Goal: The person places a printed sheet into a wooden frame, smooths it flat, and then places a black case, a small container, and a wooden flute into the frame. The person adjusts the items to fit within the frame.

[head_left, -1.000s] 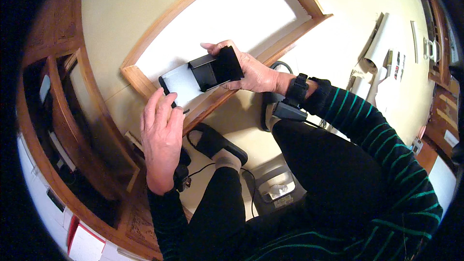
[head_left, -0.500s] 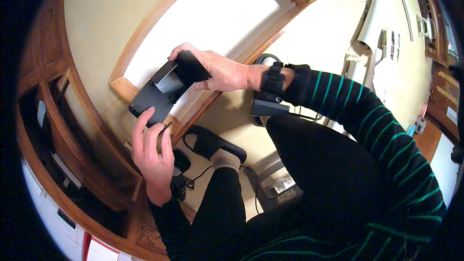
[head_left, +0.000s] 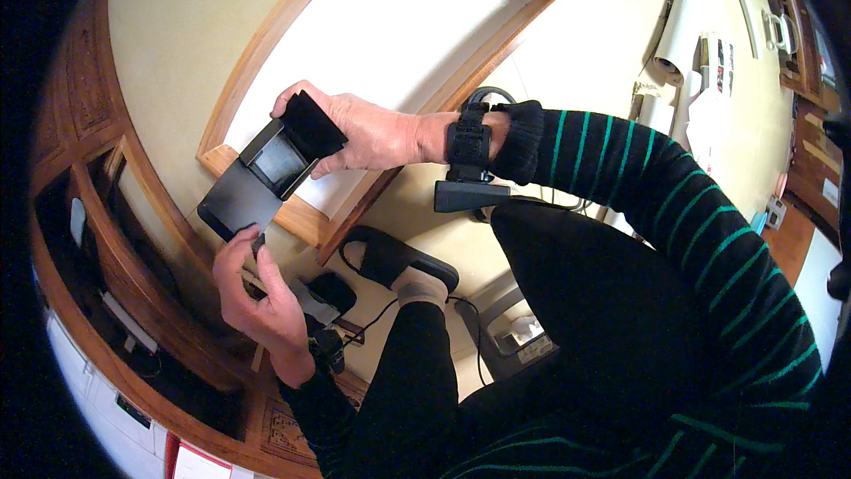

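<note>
The right hand [head_left: 368,132] grasps an open black rectangular box [head_left: 246,194] between thumb and fingers; opposite them, the left hand's [head_left: 263,306] half-curled fingers touch it, grip unclear.

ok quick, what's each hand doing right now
Left hand: fingers bent at a lower corner of the black box; whether it grips cannot be told.
Right hand: closed, holding the box's other end.

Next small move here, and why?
Probably swing the dark flap over the opening with the left hand: that hand is at the flap's lower corner, the right hand grips the black box, and its interior shows.
</note>
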Demonstrator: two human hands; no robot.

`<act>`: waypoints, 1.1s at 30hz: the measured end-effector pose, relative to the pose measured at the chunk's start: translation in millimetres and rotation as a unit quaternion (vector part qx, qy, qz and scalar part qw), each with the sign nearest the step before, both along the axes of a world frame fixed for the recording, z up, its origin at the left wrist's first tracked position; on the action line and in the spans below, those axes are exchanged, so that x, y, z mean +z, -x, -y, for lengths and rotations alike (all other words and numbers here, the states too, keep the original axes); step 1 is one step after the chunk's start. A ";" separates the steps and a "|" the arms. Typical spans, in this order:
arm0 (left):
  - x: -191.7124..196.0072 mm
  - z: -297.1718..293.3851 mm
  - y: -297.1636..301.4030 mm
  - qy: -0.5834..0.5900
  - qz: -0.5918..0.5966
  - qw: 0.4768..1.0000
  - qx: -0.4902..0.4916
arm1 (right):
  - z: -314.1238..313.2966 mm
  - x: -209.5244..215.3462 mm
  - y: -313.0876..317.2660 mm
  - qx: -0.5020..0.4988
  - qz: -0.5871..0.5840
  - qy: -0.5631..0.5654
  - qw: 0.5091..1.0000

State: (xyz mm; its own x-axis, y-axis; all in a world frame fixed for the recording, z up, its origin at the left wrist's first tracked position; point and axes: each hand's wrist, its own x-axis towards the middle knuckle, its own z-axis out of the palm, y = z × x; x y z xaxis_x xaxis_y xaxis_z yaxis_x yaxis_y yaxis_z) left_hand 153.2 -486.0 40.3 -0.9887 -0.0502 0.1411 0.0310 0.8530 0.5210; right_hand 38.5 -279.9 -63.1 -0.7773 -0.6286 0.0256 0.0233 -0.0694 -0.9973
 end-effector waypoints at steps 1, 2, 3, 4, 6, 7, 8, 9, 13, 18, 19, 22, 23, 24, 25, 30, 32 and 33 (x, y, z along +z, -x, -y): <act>-0.3 0.4 0.3 0.025 -0.001 0.999 0.020 | 1.3 -0.3 -0.8 -0.008 -0.015 0.003 1.000; -0.4 0.8 1.2 0.049 -0.003 0.998 0.040 | 2.6 -0.5 -1.6 -0.016 -0.030 0.006 0.999; -0.2 1.1 2.5 0.055 -0.011 0.997 0.045 | 3.7 -0.3 -2.6 -0.008 -0.014 -0.002 1.000; 0.2 1.0 4.2 0.061 -0.020 0.997 0.051 | 4.8 0.1 -3.7 0.001 0.002 -0.010 1.000; 1.6 0.0 8.5 0.092 -0.040 0.994 0.041 | 6.8 1.6 -5.4 0.008 0.008 -0.022 1.000; 2.3 -1.1 10.6 0.118 -0.051 0.991 0.026 | 7.9 2.6 -6.1 0.007 -0.003 -0.027 1.000; 3.2 -2.5 12.4 0.144 -0.063 0.987 0.015 | 8.8 4.0 -6.8 0.005 -0.014 -0.034 0.999; 3.7 -4.4 13.8 0.159 -0.073 0.985 0.002 | 9.5 5.4 -7.6 0.011 -0.012 -0.036 0.999; 5.5 -9.8 15.8 0.180 -0.070 0.981 -0.002 | 9.4 10.8 -10.9 0.021 -0.018 -0.042 0.999; 3.3 -8.6 15.6 0.160 -0.063 0.985 -0.002 | 6.7 12.1 -14.9 0.038 0.002 -0.068 0.997; 1.9 -7.7 16.3 0.165 -0.070 0.984 -0.009 | 6.9 11.4 -15.3 0.036 0.004 -0.064 0.997; -1.7 -6.4 17.8 0.165 -0.071 0.984 -0.007 | 7.9 8.4 -16.1 0.032 0.001 -0.053 0.998; -2.5 -6.0 18.3 0.166 -0.069 0.984 -0.005 | 8.3 7.4 -16.2 0.032 0.001 -0.061 0.998; -3.1 -5.9 18.6 0.157 -0.065 0.985 -0.006 | 8.8 6.3 -16.3 0.029 -0.004 -0.050 0.998; -3.6 -6.0 19.0 0.152 -0.064 0.986 -0.008 | 8.9 5.4 -16.2 0.027 -0.009 -0.051 0.998; -4.2 -6.9 20.0 0.139 -0.051 0.989 -0.022 | 10.1 3.3 -16.7 0.032 -0.010 -0.057 0.998; -4.5 -7.2 20.5 0.134 -0.040 0.990 -0.029 | 11.1 3.8 -17.5 0.031 -0.021 -0.058 0.998; -4.8 -7.2 21.0 0.129 -0.040 0.990 -0.030 | 11.5 4.1 -17.8 0.031 -0.021 -0.051 0.998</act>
